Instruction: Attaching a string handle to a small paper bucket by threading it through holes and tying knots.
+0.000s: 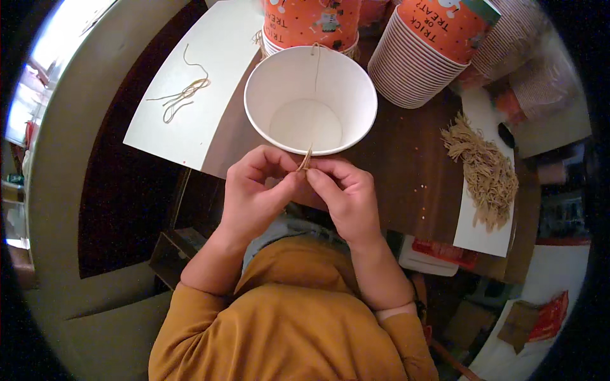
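Note:
A white paper bucket [270, 89] stands in front of me, its open mouth tipped toward me. Over the near rim, my left hand [254, 187] and my right hand [348, 197] meet, thumbs and forefingers pinching a short piece of tan twine [307, 159]. Loose ends poke up between the fingertips; whether the twine passes through the near rim is hidden by my fingers. At the far rim another twine strand [317, 66] sits by a small hole and hangs down the inside wall.
Behind the bucket rises an orange printed bucket stack [311, 22], with a second stack [419, 57] to its right. A bundle of cut twine [486, 174] lies on white board at the right. Several loose strands [185, 92] rest on a white sheet [159, 130] at the left.

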The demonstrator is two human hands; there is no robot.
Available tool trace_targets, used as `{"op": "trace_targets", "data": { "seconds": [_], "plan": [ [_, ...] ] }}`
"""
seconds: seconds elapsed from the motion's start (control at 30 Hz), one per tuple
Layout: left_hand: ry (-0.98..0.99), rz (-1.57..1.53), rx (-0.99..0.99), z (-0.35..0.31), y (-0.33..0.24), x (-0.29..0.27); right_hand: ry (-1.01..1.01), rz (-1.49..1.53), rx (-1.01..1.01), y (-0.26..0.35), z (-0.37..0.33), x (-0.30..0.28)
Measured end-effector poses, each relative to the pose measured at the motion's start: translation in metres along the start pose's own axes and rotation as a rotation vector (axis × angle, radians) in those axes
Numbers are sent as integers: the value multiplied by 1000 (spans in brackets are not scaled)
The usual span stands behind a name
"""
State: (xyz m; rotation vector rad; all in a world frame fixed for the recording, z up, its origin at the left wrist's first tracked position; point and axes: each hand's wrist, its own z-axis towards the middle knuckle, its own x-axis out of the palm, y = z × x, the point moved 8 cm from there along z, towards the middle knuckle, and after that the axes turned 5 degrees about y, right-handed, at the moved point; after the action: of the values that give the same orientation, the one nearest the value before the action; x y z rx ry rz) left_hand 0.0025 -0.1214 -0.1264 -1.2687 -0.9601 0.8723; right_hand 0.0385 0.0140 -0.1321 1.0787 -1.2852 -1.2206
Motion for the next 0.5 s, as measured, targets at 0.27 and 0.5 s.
{"op": "trace_targets", "data": {
  "seconds": [0.27,0.5],
  "plan": [
    [-66,160,113,-4,-9,-3,-103,46,-53,-6,-1,-4],
    [-91,322,194,-6,-21,1,-83,-31,-48,-1,-1,-8]
  ]
}}
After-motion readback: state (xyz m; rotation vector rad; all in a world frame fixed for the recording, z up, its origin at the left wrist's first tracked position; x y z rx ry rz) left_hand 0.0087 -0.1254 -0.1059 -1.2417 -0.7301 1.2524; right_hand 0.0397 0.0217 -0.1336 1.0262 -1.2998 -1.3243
